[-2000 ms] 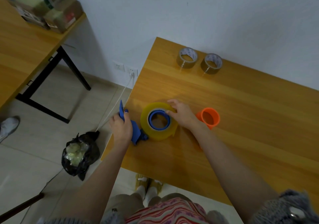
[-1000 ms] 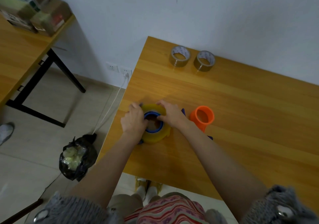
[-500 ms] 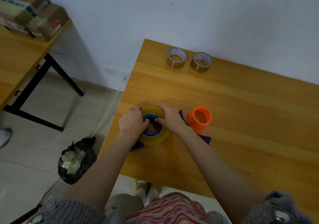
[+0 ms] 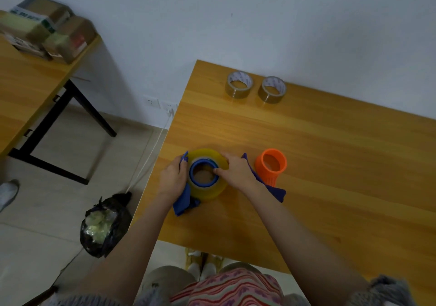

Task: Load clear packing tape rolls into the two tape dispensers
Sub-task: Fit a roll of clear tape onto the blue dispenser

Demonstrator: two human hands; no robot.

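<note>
A yellowish clear tape roll sits on the blue dispenser near the table's left edge, its hole filled by the dispenser's blue hub. My left hand grips the dispenser and the roll's left side. My right hand holds the roll's right side, with the thumb at the hub's rim. An orange dispenser stands just right of my right hand, with a blue part showing behind and below my wrist. Two more tape rolls, one and another, lie flat at the table's far edge.
The wooden table ends at its left edge close to my left hand. On the floor to the left lie a black rubbish bag and a white cable. Another table with taped boxes stands at far left.
My left hand left the dispenser's handle and came to the roll's left side. Both hands now hold the roll on the blue hub, and the dispenser has turned beneath them.
</note>
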